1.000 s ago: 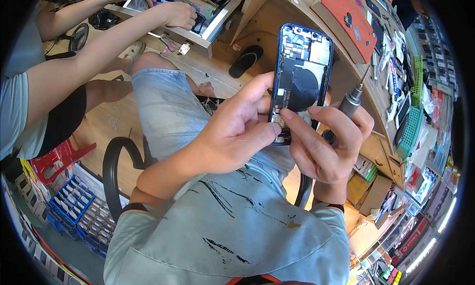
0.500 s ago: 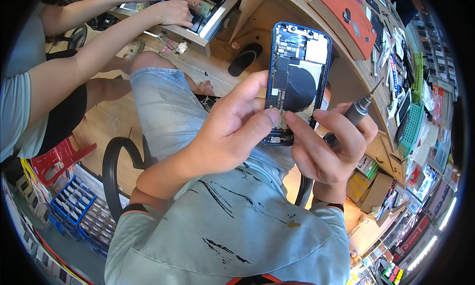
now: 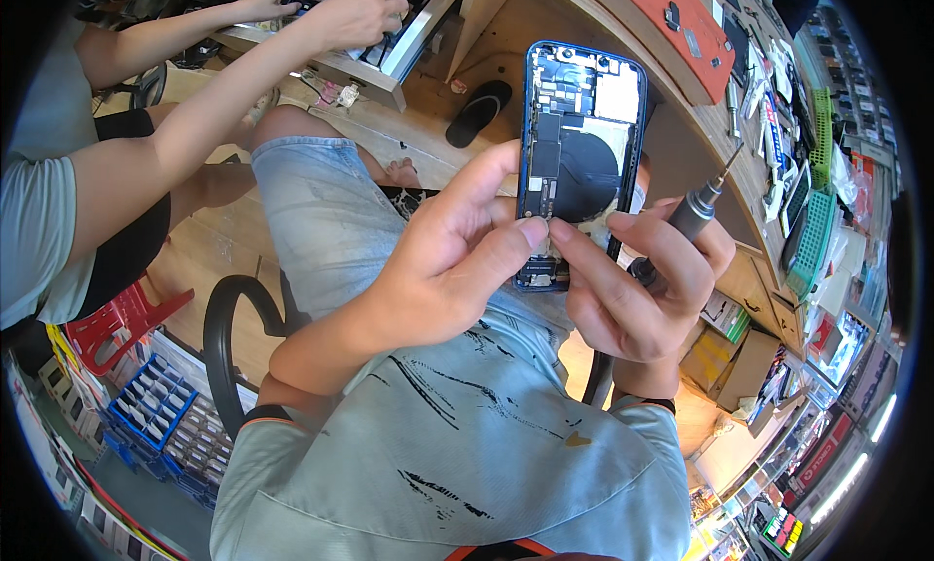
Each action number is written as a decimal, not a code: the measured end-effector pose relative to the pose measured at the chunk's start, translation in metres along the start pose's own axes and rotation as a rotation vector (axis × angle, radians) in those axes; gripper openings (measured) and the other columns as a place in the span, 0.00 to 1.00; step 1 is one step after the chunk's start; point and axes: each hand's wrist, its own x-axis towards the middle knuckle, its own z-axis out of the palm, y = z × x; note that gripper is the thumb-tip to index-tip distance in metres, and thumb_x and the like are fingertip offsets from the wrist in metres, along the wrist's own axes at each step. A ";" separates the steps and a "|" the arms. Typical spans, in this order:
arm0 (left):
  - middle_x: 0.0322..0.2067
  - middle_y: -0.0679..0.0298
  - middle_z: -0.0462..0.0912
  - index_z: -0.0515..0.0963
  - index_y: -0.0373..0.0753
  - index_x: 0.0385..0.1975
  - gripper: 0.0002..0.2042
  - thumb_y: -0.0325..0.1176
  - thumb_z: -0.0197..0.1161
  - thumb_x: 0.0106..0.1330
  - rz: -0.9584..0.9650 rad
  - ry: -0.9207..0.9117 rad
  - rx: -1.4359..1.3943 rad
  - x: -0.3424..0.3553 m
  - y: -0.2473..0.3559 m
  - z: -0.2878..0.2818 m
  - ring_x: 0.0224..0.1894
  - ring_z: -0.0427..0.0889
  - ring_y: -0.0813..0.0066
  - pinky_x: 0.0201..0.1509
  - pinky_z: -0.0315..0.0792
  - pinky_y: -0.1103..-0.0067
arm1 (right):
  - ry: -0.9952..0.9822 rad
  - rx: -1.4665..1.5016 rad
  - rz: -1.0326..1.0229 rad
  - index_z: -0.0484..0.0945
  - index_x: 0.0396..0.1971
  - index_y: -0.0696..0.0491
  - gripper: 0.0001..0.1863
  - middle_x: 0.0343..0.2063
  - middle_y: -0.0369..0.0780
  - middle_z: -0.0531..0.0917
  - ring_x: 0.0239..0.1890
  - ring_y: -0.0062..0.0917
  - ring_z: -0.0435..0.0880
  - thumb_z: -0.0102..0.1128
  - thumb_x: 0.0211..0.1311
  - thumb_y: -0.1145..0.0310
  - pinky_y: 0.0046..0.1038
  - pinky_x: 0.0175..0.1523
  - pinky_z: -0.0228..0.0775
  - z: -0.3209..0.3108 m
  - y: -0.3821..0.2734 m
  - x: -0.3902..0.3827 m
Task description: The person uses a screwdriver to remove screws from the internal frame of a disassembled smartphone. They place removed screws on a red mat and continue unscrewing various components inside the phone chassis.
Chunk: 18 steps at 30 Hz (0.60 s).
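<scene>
An opened smartphone (image 3: 587,152) with a blue frame and its circuit boards exposed is upright in front of me. My left hand (image 3: 452,254) is closed round its left edge, with the thumb lying over the lower part of the inside. In my right hand (image 3: 637,293) a grey screwdriver (image 3: 695,211) is tucked between the fingers, its thin tip pointing up and away to the right. The right index fingertip meets the phone's lower inside, close beside my left thumb. Whatever lies under the two fingertips is hidden.
On the right, a wooden workbench (image 3: 715,123) carries a red-orange box (image 3: 671,36), loose tools and green baskets (image 3: 809,250). At upper left, a co-worker's hands (image 3: 355,18) are over an open drawer (image 3: 423,31). A black chair armrest (image 3: 219,337) is at my left.
The phone and both my hands have shifted slightly left, and the grip looks the same. The co-worker's nearer hand has lifted and moved right over the drawer.
</scene>
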 end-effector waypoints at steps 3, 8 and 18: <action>0.56 0.59 0.76 0.55 0.31 0.68 0.24 0.19 0.47 0.72 0.014 -0.010 0.013 -0.001 0.001 0.000 0.52 0.77 0.81 0.57 0.70 0.81 | -0.015 -0.009 0.011 0.90 0.34 0.49 0.21 0.41 0.35 0.76 0.45 0.34 0.70 0.66 0.31 0.68 0.35 0.38 0.74 -0.002 -0.001 0.000; 0.57 0.58 0.75 0.55 0.30 0.69 0.26 0.17 0.46 0.71 0.033 -0.003 0.003 0.000 0.000 0.002 0.54 0.77 0.80 0.58 0.69 0.80 | -0.042 -0.043 0.018 0.90 0.34 0.47 0.21 0.41 0.33 0.77 0.45 0.33 0.71 0.67 0.31 0.67 0.34 0.41 0.72 -0.005 -0.003 0.001; 0.60 0.57 0.72 0.52 0.30 0.71 0.27 0.17 0.46 0.71 0.022 0.008 0.061 0.005 -0.005 0.003 0.58 0.74 0.76 0.60 0.67 0.80 | 0.010 -0.050 0.001 0.90 0.35 0.47 0.20 0.42 0.32 0.78 0.44 0.31 0.71 0.67 0.32 0.67 0.31 0.42 0.70 -0.002 0.008 -0.008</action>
